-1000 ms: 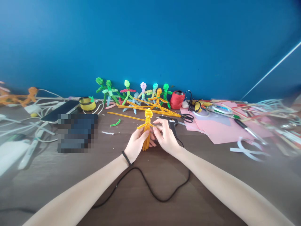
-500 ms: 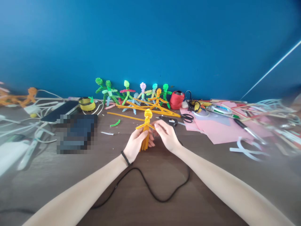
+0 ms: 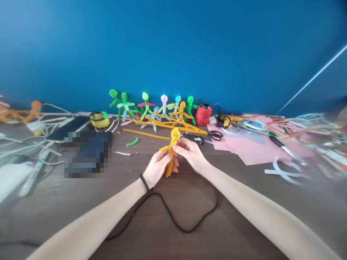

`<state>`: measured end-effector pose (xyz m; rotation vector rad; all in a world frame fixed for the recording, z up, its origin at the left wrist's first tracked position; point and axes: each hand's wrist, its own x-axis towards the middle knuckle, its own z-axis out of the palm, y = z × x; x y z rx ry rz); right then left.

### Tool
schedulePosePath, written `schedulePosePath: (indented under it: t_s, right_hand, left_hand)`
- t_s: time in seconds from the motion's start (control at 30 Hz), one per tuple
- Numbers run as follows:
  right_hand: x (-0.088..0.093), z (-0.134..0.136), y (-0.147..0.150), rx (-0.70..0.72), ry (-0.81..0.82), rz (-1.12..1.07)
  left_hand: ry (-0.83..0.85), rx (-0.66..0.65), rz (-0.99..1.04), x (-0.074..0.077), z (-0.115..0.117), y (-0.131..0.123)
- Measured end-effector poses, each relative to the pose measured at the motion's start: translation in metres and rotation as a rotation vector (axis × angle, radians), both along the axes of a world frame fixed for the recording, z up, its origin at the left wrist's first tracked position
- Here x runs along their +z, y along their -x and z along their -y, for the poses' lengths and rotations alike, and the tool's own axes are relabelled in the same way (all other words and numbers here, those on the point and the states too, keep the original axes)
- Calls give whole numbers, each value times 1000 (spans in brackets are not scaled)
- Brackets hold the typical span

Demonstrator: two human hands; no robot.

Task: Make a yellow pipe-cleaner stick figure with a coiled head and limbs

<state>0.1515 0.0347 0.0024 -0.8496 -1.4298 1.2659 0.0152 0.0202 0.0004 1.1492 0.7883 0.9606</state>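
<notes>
A yellow-orange pipe cleaner figure (image 3: 175,134) with a coiled round head is between my hands, tilted a little to the right. My left hand (image 3: 157,167) is closed around its lower strands, which hang below the fingers. With thumb and fingertips, my right hand (image 3: 191,153) pinches the figure just under the head, at its right arm. The left arm of the figure sticks out freely, while the right one is hidden by my fingers. Behind my hands lie loose orange pipe cleaners (image 3: 146,134) and a black glue gun (image 3: 193,138).
Several finished pipe cleaner figures (image 3: 145,104) stand along the blue wall. Black-handled scissors (image 3: 215,135), a red roll (image 3: 204,115) and pink paper (image 3: 249,151) are at the right. A pixelated dark object (image 3: 89,153) lies left. A black cord (image 3: 176,224) loops in front.
My right hand has moved left and closed in on the figure below its head. The figure has shifted slightly right and down and now leans right. My left hand keeps its hold.
</notes>
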Motion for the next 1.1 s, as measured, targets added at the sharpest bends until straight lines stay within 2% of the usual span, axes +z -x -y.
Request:
schedulePosePath:
  t_s: [0.27,0.47,0.73,0.93,1.1]
  right_hand:
    - [0,1,0,-4,-7,-1]
    - [3,3,1,-15,-25,41]
    - [0,2,1,-14,16,1]
    - [-2,-1,1,-1,106,-117]
    - [-2,-1,1,18,204,-173]
  left_hand:
    - [42,46,-40,3,1,-1]
    - [3,93,-87,1,0,-2]
    - [21,51,-46,2,0,-1]
    - [-56,55,-107,5,3,-3]
    - [-166,94,-199,1,4,-3]
